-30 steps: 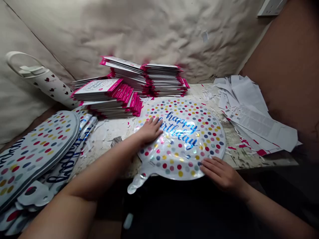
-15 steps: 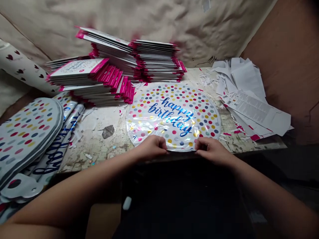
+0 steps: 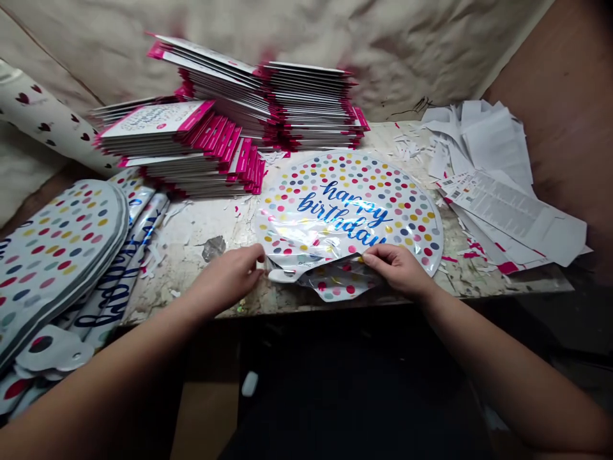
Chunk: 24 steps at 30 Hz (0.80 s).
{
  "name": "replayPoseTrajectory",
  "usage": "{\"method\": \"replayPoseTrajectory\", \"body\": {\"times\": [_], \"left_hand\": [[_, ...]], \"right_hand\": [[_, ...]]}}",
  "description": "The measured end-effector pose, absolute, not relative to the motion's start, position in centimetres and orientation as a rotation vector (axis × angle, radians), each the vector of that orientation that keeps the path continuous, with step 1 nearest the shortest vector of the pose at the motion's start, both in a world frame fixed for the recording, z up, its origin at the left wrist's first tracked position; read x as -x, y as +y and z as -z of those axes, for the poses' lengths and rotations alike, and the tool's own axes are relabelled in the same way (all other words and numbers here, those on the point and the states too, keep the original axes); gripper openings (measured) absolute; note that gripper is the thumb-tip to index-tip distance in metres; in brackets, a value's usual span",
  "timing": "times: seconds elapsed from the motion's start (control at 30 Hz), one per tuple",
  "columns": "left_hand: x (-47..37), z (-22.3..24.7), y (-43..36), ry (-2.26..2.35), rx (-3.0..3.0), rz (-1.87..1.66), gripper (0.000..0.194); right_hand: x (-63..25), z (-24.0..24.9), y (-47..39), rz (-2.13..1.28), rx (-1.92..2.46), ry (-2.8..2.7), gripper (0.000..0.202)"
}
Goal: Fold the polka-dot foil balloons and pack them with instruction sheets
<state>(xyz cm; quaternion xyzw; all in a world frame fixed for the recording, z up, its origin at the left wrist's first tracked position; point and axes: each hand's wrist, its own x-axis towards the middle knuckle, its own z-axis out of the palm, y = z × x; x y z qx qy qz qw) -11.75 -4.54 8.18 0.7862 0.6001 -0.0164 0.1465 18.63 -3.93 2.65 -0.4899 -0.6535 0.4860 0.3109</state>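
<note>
Since the earlier frame the left hand (image 3: pixel 234 276) has moved outward, loosely curled, its hold unclear, while the right hand (image 3: pixel 401 269) pinches the near edge of the flat, round, dotted white foil balloon (image 3: pixel 352 211) on the scuffed pale tabletop (image 3: pixel 204 220), where light, even tension should limit creases.

Blue script reading "happy birthday" stands on the dotted foil balloon (image 3: pixel 347 214), just beyond the right fingers (image 3: pixel 376 257). Its tiny print, between those and the left fingers (image 3: pixel 256 259), is illegible. Left of the left fingers, dark script on folded foil (image 3: pixel 108 303) shows only partly. Print on the top packet (image 3: pixel 153 120), beyond them, and on papers (image 3: pixel 507 204), right of the right fingers, is too small.
</note>
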Motion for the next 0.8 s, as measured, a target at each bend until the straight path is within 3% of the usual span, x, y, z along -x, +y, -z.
{"method": "replayPoseTrajectory", "body": {"times": [0.17, 0.27, 0.4, 0.47, 0.57, 0.7, 0.8], "left_hand": [[10.7, -10.2, -5.9, 1.731, -2.441, -0.685, 0.023], [7.0, -9.8, -5.9, 1.371, -2.65, -0.429, 0.038], [4.3, -7.8, -3.7, 1.273, -2.413, 0.033, 0.025], [4.1, -7.0, -2.3, 1.32, -2.183, 0.046, 0.021], [3.7, -6.7, -1.1, 1.34, -2.002, 0.015, 0.011], [3.8, -7.3, -1.6, 1.326, -2.257, 0.043, 0.016], [6.7, -7.6, -2.8, 1.521, -2.47, 0.106, 0.025]], "right_hand": [[-18.8, -2.3, -4.1, -1.39, 1.31, -1.631, 0.016], [-18.5, -2.2, -4.1, -1.411, 1.309, -1.65, 0.016], [-18.5, -2.9, -3.9, -1.399, 1.294, -1.799, 0.014], [-18.2, -3.6, -3.8, -1.396, 1.277, -1.898, 0.015], [-16.9, -4.8, -3.6, -1.354, 1.267, -2.075, 0.037], [-15.0, -5.0, -3.1, -0.965, 1.265, -2.264, 0.009], [-15.4, -4.0, -2.6, -0.944, 1.337, -2.071, 0.017]]}}
